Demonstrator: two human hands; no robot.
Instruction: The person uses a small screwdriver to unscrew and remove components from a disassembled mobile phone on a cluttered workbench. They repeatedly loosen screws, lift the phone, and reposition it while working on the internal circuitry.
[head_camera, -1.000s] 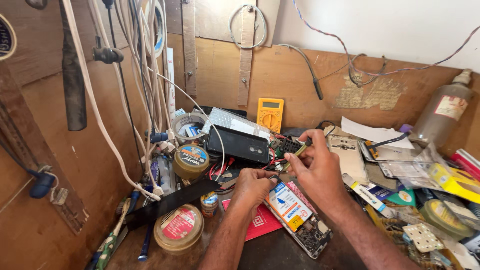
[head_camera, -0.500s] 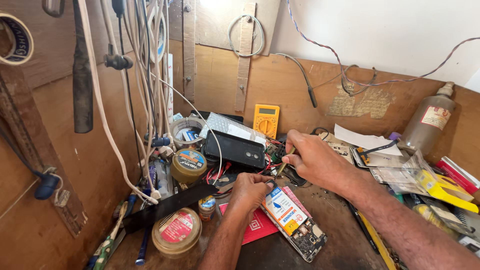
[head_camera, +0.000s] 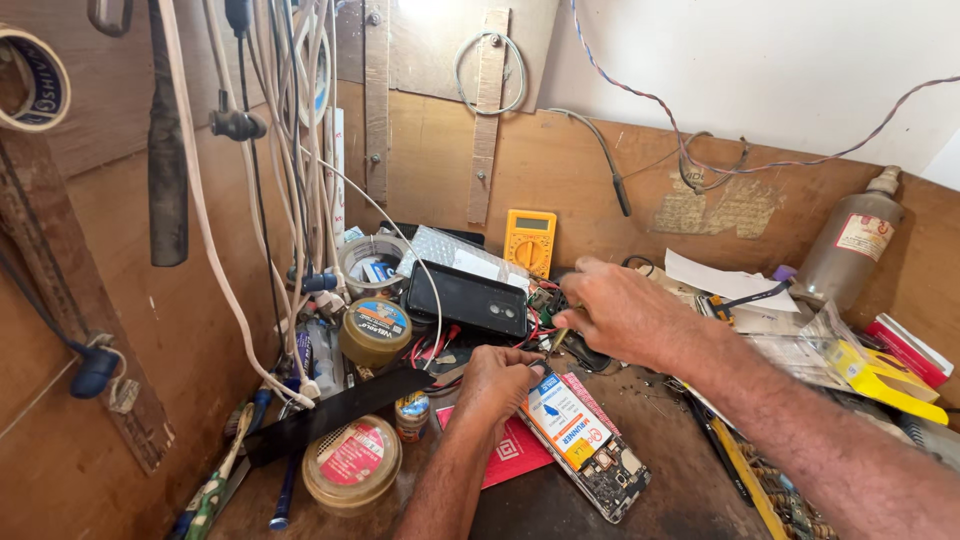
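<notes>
In the head view, the left hand (head_camera: 497, 380) rests curled, knuckles up, on the top end of an opened phone (head_camera: 585, 450) that lies flat on the workbench (head_camera: 660, 400), its back cover off and a white, blue and orange battery showing above a bare circuit board. The right hand (head_camera: 625, 315) is closed, pinching a thin tool (head_camera: 556, 345) whose tip points down beside the phone's top end, near a black phone (head_camera: 468, 300) and a yellow meter (head_camera: 530, 240).

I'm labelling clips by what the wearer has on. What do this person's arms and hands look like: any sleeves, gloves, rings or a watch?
Both arms are bare as far as the picture shows, with no sleeves in view. The left hand and the right hand wear no gloves. No watch or band shows on either wrist, and no ring is visible on the fingers that show. Dark hair covers both forearms.
</notes>
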